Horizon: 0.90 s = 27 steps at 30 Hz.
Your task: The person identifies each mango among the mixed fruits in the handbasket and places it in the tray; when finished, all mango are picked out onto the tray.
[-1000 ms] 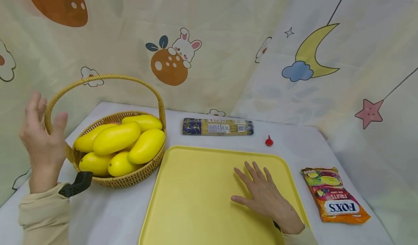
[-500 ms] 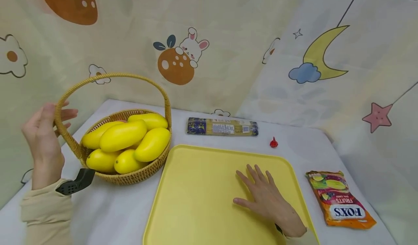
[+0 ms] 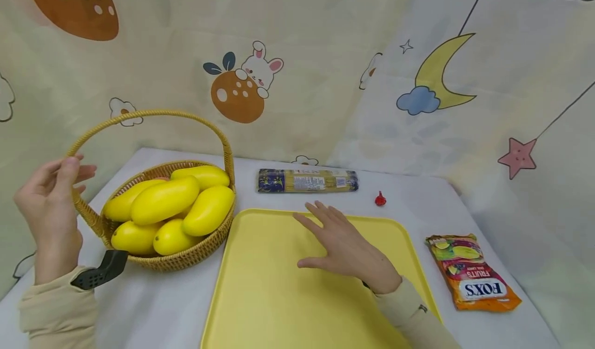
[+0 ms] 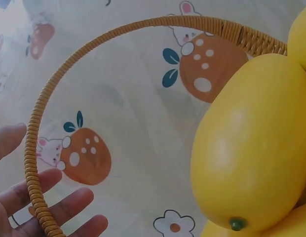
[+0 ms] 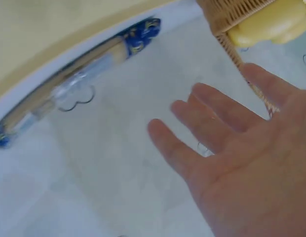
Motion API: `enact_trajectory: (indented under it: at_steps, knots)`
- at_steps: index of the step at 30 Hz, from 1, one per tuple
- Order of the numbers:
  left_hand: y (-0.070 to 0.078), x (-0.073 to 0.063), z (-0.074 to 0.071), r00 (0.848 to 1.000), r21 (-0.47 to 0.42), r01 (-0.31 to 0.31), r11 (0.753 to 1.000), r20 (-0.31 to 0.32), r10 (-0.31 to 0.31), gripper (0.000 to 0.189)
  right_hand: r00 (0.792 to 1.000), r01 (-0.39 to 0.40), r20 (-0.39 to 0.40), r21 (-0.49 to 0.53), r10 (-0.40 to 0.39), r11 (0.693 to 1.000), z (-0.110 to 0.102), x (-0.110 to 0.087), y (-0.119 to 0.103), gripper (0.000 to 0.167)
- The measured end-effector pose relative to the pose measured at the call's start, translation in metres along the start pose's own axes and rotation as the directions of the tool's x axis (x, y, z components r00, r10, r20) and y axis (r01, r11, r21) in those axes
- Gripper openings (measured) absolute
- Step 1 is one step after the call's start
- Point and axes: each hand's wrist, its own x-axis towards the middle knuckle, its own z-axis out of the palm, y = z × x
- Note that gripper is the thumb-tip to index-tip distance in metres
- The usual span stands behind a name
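My left hand [image 3: 51, 209] is at the left side of a wicker basket's arched handle [image 4: 32, 148]. Its thumb lies at the near side, and the relaxed, nearly straight fingers reach behind the handle. The basket [image 3: 186, 260] stands on the table and holds several yellow mangoes [image 3: 165, 201], piled up to its rim. In the left wrist view, one mango [image 4: 251, 148] shows large with a green stem end. My right hand [image 3: 341, 251] hovers over the yellow tray [image 3: 260, 297] with fingers spread and nothing in it. The right wrist view also shows that hand [image 5: 256, 158] with its fingers extended.
Behind the tray lies a long clear pack of spaghetti [image 3: 309, 181] with blue ends. A small red item [image 3: 380, 199] sits to the right of it. A bag of Fox's fruit candy [image 3: 474, 276] lies right of the tray. Printed cloth [image 3: 316, 54] hangs behind the table.
My left hand has come from beside the handle to around it, thumb in front and fingers behind. My right hand has moved left and forward over the tray.
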Motion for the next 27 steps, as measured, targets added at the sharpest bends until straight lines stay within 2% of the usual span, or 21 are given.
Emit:
enact_trajectory:
  at_steps: [4, 8, 13, 16, 18, 20, 24, 27]
  knots:
    - [-0.001, 0.000, 0.001, 1.000, 0.002, -0.004, 1.000, -0.019, 0.004, 0.024, 0.992, 0.120, -0.029, -0.003, -0.120, 0.993, -0.001, 0.039, -0.012, 0.089]
    - [-0.002, 0.000, 0.001, 0.999, -0.021, 0.006, 1.000, -0.035, -0.007, 0.025, 0.979, 0.199, -0.049, -0.013, -0.200, 0.980, 0.005, 0.074, -0.028, 0.089]
    - [-0.003, -0.002, 0.003, 0.999, 0.080, -0.004, 0.997, -0.053, 0.008, 0.033, 0.971, 0.228, -0.059, -0.060, -0.232, 0.972, 0.013, 0.106, -0.050, 0.085]
    - [-0.005, -0.002, 0.002, 0.998, 0.106, -0.003, 0.994, -0.067, 0.010, 0.037, 0.974, 0.211, -0.064, -0.093, -0.217, 0.973, 0.018, 0.120, -0.062, 0.082]
    - [-0.006, -0.001, 0.002, 0.997, 0.090, 0.000, 0.996, -0.078, 0.007, 0.037, 0.981, 0.177, -0.059, -0.101, -0.184, 0.979, 0.022, 0.126, -0.068, 0.082]
    - [-0.006, -0.001, 0.002, 0.996, 0.085, 0.006, 0.996, -0.086, 0.002, 0.037, 0.989, 0.132, -0.049, -0.086, -0.137, 0.987, 0.024, 0.131, -0.073, 0.083]
    - [-0.007, -0.001, 0.003, 0.996, 0.132, 0.000, 0.991, -0.092, 0.012, 0.038, 0.998, 0.053, -0.032, -0.030, -0.054, 0.998, 0.028, 0.139, -0.081, 0.089]
    - [-0.007, -0.001, 0.003, 0.996, 0.081, 0.016, 0.997, -0.092, -0.009, 0.036, 0.999, 0.029, -0.015, -0.005, -0.029, 1.000, 0.031, 0.145, -0.085, 0.093]
